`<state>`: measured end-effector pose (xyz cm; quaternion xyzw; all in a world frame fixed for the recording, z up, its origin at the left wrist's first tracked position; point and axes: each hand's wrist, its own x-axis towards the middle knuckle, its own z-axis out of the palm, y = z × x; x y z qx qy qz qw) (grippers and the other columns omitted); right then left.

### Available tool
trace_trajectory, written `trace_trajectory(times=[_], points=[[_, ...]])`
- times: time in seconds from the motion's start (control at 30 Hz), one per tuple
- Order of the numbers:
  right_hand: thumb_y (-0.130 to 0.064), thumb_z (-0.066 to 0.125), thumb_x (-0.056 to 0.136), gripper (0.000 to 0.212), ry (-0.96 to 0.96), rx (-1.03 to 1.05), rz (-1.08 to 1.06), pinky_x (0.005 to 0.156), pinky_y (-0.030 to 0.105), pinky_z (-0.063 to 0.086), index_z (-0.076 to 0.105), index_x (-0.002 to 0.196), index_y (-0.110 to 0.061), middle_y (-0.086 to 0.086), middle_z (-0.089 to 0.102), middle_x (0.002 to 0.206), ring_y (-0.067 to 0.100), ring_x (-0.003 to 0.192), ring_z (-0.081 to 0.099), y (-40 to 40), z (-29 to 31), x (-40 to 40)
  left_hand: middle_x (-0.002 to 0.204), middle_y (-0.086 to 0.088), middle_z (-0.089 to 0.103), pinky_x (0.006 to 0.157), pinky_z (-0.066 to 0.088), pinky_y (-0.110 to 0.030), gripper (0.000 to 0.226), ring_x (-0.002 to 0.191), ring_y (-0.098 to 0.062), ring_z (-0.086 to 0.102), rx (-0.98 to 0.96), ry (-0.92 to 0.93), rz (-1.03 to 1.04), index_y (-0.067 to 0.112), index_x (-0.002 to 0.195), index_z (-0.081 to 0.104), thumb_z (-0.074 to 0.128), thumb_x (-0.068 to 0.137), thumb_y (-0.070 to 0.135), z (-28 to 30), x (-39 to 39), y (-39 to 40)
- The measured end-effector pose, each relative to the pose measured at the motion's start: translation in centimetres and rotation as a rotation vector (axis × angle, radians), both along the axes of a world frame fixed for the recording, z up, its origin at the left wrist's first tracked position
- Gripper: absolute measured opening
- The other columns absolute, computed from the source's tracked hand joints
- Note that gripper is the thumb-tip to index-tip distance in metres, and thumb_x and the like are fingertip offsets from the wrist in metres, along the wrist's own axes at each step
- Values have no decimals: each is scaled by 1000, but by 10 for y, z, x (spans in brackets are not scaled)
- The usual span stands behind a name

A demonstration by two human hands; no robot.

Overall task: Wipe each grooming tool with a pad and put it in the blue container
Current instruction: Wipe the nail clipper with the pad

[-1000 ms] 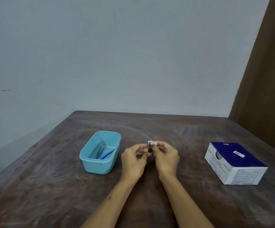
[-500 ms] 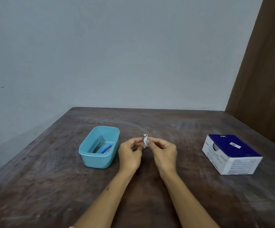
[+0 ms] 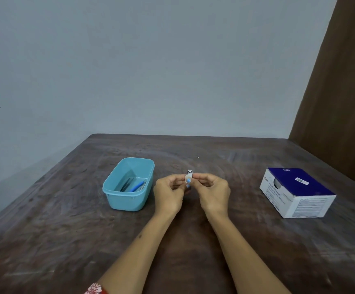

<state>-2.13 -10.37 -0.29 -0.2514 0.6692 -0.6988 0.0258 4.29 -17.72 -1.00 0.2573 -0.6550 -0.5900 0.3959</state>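
Note:
Over the middle of the table, both of my hands meet around a small metal nail clipper (image 3: pixel 189 171). A white pad (image 3: pixel 188 178) is wrapped round the clipper's middle, and a blue part shows below the pad. My left hand (image 3: pixel 168 193) pinches the clipper from the left. My right hand (image 3: pixel 213 192) pinches the pad against it from the right. The blue container (image 3: pixel 119 198) stands just left of my left hand. Inside it lie dark tweezers (image 3: pixel 126 184) and a blue-handled tool (image 3: pixel 137 186).
A white and dark-blue box of alcohol swabs (image 3: pixel 297 193) sits on the brown wooden table (image 3: pixel 66 230) to the right of my hands. A grey wall stands behind the table and a brown panel rises at the far right.
The pad, held flat over the clipper a second ago, is now wrapped narrowly round it, and the clipper's metal tip sticks out above. My hands stay together in the same spot.

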Motion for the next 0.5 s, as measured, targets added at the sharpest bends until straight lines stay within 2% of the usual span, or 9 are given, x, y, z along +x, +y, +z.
trace_trajectory(times=[0.17,0.27,0.37,0.5], points=[[-4,73,76,16,34,-46,-48,63,6,48,74,90,-10,-7,70,74,-5,69,66,-1,1,0,79,-1,70,66,58,-21,25,75,-9,69,-11,-57,-36,6,99,70,63,81,-8,2,2,2],[-6,74,76,16,47,-6,-22,64,6,49,74,91,-11,-2,72,78,-5,70,66,-1,-1,1,75,0,70,62,55,-15,24,70,-6,68,-29,-48,-7,5,97,71,63,80,-9,2,3,3],[-9,76,75,14,81,67,-40,60,2,44,75,89,-10,-3,72,75,-9,65,63,-1,-3,0,74,-2,70,65,58,-20,22,68,-7,69,-18,-22,17,4,95,71,64,79,-9,1,3,2],[-7,72,78,16,58,-14,-45,67,8,49,75,94,-11,-6,72,80,-3,74,67,-2,-1,0,79,-4,70,62,56,-16,25,69,-4,68,-24,-73,-24,5,98,70,61,80,-11,1,3,3]])
